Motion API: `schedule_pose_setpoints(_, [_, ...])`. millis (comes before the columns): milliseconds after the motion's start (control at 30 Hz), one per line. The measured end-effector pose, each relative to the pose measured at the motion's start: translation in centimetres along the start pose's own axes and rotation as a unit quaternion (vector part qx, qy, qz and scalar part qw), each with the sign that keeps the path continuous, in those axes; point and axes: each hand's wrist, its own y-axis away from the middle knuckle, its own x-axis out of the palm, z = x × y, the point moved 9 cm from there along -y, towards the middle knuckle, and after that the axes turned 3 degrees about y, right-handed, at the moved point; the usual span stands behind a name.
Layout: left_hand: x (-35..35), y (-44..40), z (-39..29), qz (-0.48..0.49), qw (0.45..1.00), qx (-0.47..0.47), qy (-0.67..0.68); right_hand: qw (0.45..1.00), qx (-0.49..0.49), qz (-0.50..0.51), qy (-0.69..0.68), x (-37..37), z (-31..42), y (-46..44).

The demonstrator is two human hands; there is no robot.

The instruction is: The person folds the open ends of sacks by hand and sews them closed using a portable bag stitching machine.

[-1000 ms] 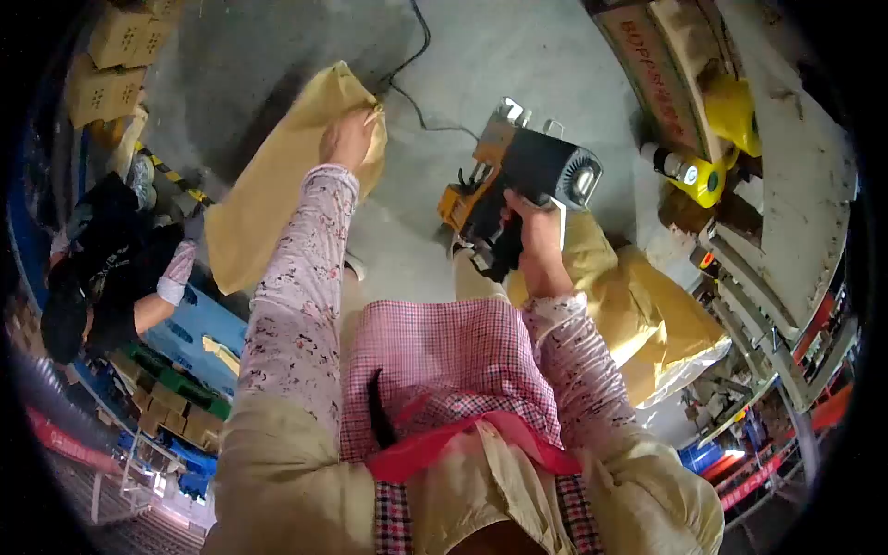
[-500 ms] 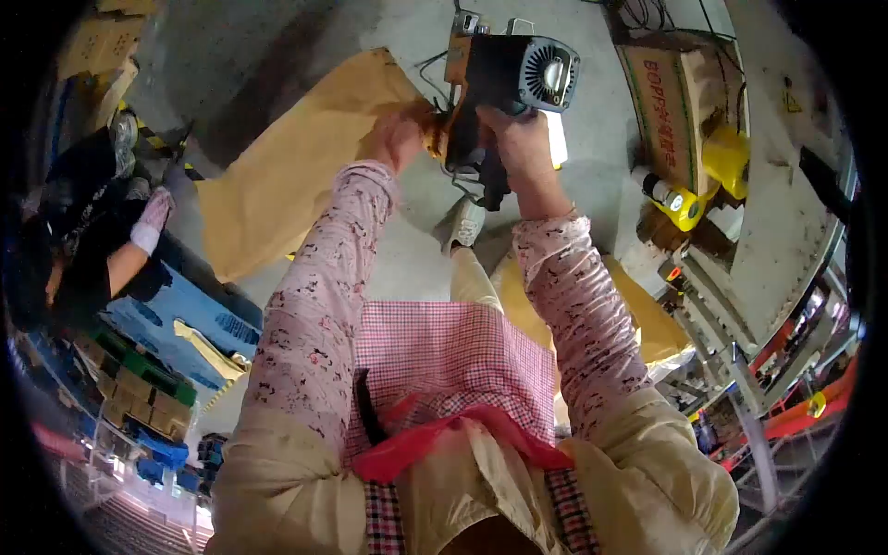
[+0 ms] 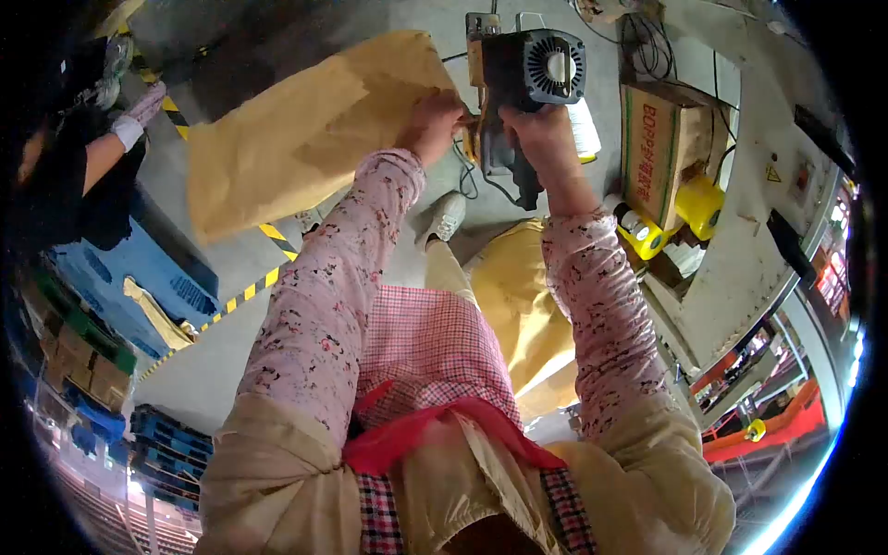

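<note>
My right hand (image 3: 546, 143) is wrapped round the handle of a black portable bag-sewing machine (image 3: 507, 79), which has a round finned motor cover. My left hand (image 3: 435, 125) is closed on the end of a brown paper bag (image 3: 287, 139), right beside the machine's orange-yellow side. The bag stretches away to the left of my hands. Its edge at the machine is partly hidden by my left fingers. A white spool or bottle (image 3: 583, 129) shows behind my right hand, by the machine.
Another brown paper bag (image 3: 523, 296) stands near my leg. To the right are a lettered carton (image 3: 652, 153), yellow rolls (image 3: 698, 205) and loose cables (image 3: 647, 46). A co-worker's gloved hand (image 3: 139, 116) is at the left, near a blue pallet (image 3: 129, 277) and yellow-black floor tape (image 3: 245, 294).
The machine and both hands appear slightly farther right. The bag lies more level across the view. The co-worker has shifted up and left in the picture, and the whole view has moved.
</note>
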Motion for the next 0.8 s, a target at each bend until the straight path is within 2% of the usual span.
schedule_pose_setpoints(33, [-0.2,0.0,-0.2,0.001,0.999,0.006,-0.031,0.994,0.089,0.004,-0.055,0.2,-0.5,0.2])
schedule_pose_setpoints(100, [-0.3,0.3,-0.4,-0.008,0.999,0.023,-0.027,0.994,-0.101,0.0,0.039,0.6,1.3,-0.3])
schedule_pose_setpoints(133, [-0.2,0.5,-0.6,-0.013,0.999,0.045,-0.025,0.999,-0.025,-0.008,0.046,0.5,-0.1,-0.6])
schedule_pose_setpoints(200, [-0.1,0.8,0.2,-0.022,0.999,0.025,0.022,0.997,0.048,-0.012,0.058,0.7,-1.1,-0.6])
schedule_pose_setpoints(267, [0.5,0.7,0.8,-0.03,0.997,0.007,0.069,0.998,0.04,-0.018,0.053,0.5,-0.8,-0.5])
schedule_pose_setpoints(333, [1.2,0.6,1.1,0.032,0.999,-0.021,0.002,0.996,0.023,-0.026,0.082,0.7,-0.2,-0.5])
schedule_pose_setpoints(467, [-0.9,0.8,-0.5,0.001,1.0,-0.009,0.009,0.994,0.014,-0.021,0.11,1.6,1.2,-0.5])
schedule_pose_setpoints(500, [-0.6,0.7,-0.3,0.029,0.999,-0.014,-0.02,0.994,0.015,-0.019,0.108,1.9,1.8,-0.5])
schedule_pose_setpoints(567, [-0.6,1.6,0.1,0.059,0.997,-0.024,-0.046,0.984,0.092,0.002,0.151,2.5,1.6,0.2])
schedule_pose_setpoints(633, [-2.8,4.0,1.2,-0.002,0.996,-0.044,-0.078,0.984,0.07,-0.02,0.162,3.6,1.5,0.7])
schedule_pose_setpoints(700, [-5.7,8.0,3.6,-0.07,0.978,-0.063,-0.186,0.984,0.043,-0.037,0.169,4.6,2.1,0.7])
schedule_pose_setpoints(767, [-7.4,12.6,7.8,-0.033,0.967,-0.09,-0.235,0.984,0.081,-0.031,0.157,5.7,2.4,1.7])
schedule_pose_setpoints(800, [-8.3,14.8,9.2,-0.033,0.967,-0.096,-0.233,0.993,0.052,-0.026,0.107,6.5,2.9,1.9])
